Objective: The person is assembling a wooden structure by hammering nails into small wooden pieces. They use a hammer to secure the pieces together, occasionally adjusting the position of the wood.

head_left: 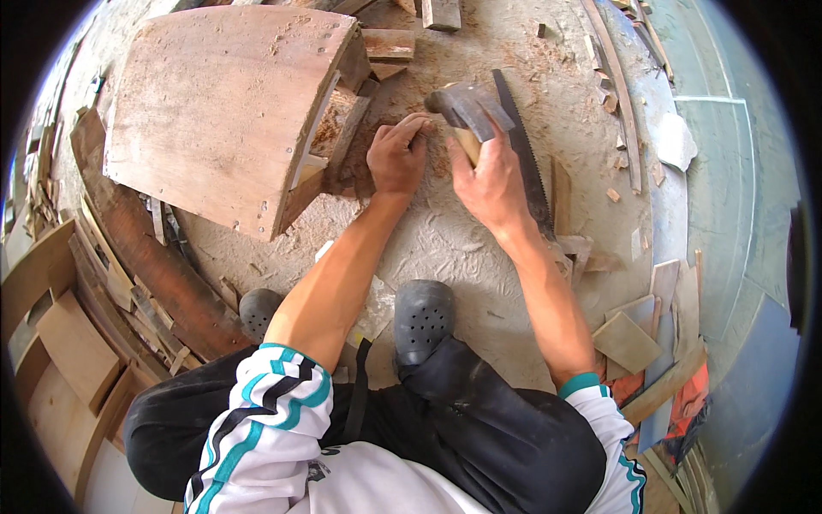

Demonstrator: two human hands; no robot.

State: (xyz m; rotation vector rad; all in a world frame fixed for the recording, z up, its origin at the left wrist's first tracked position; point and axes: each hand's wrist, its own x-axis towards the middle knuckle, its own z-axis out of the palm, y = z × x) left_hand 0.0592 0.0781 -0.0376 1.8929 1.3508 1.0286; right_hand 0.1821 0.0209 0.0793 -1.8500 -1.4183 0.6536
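Observation:
My right hand (492,182) is wrapped round the short wooden handle of a claw hammer (473,109), whose dark metal head is raised over the floor. Close by on its left, my left hand (398,156) has its fingers pinched together near the hammer head. Whatever sits between those fingertips is too small or hidden to tell. A curved box-like plywood form (227,111) stands left of my left hand, its top dusty and dotted with fasteners. Just beyond my right hand lies a dark handsaw blade (524,146), teeth showing along its edge.
Wood offcuts (390,44) lie beside the form's far end. A curved, rusty-brown board (163,257) and stacked wooden pieces (77,347) line the left. Long strips (618,94), a white lump (676,141) and scrap boards (629,341) are on the right. Sawdust covers the floor (467,257).

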